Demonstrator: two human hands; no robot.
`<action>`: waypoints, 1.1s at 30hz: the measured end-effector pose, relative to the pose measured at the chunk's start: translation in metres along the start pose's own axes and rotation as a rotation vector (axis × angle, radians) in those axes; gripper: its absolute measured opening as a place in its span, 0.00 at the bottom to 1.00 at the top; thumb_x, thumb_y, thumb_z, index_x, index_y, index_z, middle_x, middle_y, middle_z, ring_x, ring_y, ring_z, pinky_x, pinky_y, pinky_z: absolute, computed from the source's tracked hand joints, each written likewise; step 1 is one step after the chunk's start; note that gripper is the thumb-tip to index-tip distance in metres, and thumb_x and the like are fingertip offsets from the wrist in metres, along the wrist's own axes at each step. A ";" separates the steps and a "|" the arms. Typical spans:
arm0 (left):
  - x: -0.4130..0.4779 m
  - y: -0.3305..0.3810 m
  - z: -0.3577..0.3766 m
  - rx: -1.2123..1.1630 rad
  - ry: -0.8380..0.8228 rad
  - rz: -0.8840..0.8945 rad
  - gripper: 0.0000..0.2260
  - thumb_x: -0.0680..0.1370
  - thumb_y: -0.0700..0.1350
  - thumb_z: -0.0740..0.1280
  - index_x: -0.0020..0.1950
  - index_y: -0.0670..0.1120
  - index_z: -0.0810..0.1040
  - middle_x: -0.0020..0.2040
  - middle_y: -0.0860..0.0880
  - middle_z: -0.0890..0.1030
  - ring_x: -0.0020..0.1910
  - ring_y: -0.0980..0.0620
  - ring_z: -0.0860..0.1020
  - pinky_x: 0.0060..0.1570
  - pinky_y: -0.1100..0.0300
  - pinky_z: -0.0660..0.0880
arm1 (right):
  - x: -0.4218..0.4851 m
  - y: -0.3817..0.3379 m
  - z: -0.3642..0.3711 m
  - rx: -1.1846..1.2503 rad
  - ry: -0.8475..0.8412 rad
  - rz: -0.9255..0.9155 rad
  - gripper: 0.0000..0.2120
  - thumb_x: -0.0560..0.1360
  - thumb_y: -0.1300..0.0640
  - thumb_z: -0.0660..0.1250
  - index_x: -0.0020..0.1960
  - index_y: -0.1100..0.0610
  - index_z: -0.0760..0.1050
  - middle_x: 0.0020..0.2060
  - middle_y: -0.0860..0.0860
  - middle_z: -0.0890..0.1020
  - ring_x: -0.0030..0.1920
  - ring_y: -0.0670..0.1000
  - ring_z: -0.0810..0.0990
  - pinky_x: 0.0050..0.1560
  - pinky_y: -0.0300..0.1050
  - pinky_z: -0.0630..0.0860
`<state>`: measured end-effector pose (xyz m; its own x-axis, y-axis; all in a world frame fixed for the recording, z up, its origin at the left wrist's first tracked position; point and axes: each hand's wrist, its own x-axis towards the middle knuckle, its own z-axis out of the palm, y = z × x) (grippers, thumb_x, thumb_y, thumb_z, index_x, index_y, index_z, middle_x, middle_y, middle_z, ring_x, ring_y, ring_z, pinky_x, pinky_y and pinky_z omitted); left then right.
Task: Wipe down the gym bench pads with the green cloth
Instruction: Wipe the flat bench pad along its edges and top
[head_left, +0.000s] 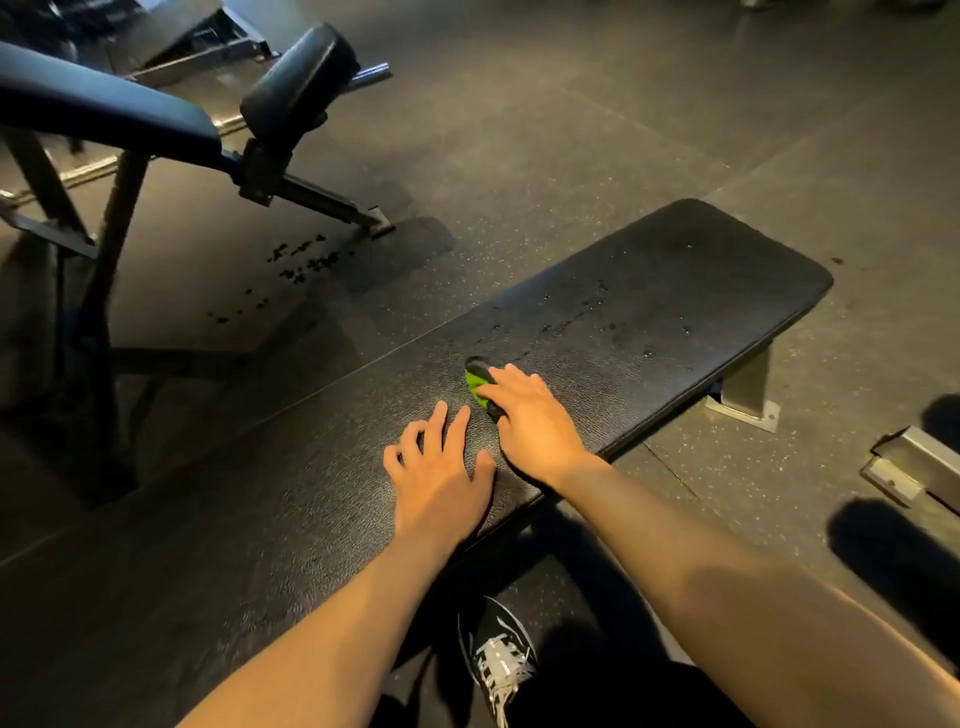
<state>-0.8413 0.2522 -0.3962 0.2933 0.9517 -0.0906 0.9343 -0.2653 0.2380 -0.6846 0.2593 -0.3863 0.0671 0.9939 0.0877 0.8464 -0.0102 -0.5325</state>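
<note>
Green cloth (475, 384), bunched small, lies under my right hand (524, 421) near the middle of the long black padded surface (649, 291). The hand is palm down with its fingers curved over the wad and clamped onto it, pressing it to the pad. Only a bright sliver of fabric shows past the fingertips on the side toward my left hand (439, 478).

That left hand rests just beside the right, closer to me. Its fingers are spread apart and slightly bent, the tips touch the textured vinyl, and it holds nothing. Both forearms reach in from the lower edge of the view.

Beyond the cloth, toward the far rounded end of the surface, scattered droplets (576, 317) glisten on the pad. A grey metal foot (748, 395) props that end on the speckled rubber floor (571, 130).

Well apart to the upper left stands a second bench (104, 111) with a dark blue sloped pad on a steel frame, and a black roller pad (298, 78) is mounted at its end. Dark spots mark the floor beneath it. A black shoe (498, 654) with white laces shows below the near edge of the surface, between my forearms.
</note>
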 end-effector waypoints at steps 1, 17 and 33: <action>-0.001 0.001 0.000 -0.001 -0.006 -0.004 0.28 0.81 0.62 0.51 0.81 0.58 0.53 0.82 0.53 0.51 0.77 0.47 0.50 0.74 0.42 0.45 | 0.005 0.004 0.003 0.003 -0.032 -0.027 0.26 0.77 0.68 0.59 0.72 0.53 0.71 0.76 0.49 0.65 0.78 0.52 0.56 0.79 0.52 0.50; 0.056 -0.017 -0.012 -0.027 0.018 -0.131 0.27 0.80 0.63 0.52 0.79 0.62 0.55 0.81 0.56 0.50 0.75 0.47 0.52 0.73 0.42 0.46 | 0.082 -0.007 0.014 -0.043 -0.038 0.007 0.28 0.76 0.69 0.58 0.75 0.54 0.68 0.77 0.52 0.64 0.78 0.55 0.55 0.78 0.53 0.48; 0.059 -0.021 -0.007 -0.028 0.066 -0.100 0.27 0.80 0.64 0.52 0.78 0.59 0.58 0.82 0.55 0.52 0.73 0.46 0.55 0.74 0.43 0.47 | 0.128 -0.026 0.028 0.054 -0.131 0.029 0.23 0.74 0.67 0.57 0.64 0.50 0.77 0.68 0.52 0.73 0.66 0.61 0.68 0.66 0.58 0.69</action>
<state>-0.8446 0.3148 -0.4000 0.1843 0.9815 -0.0516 0.9520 -0.1653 0.2575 -0.7127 0.3900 -0.3847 0.0189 0.9991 -0.0371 0.8150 -0.0369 -0.5784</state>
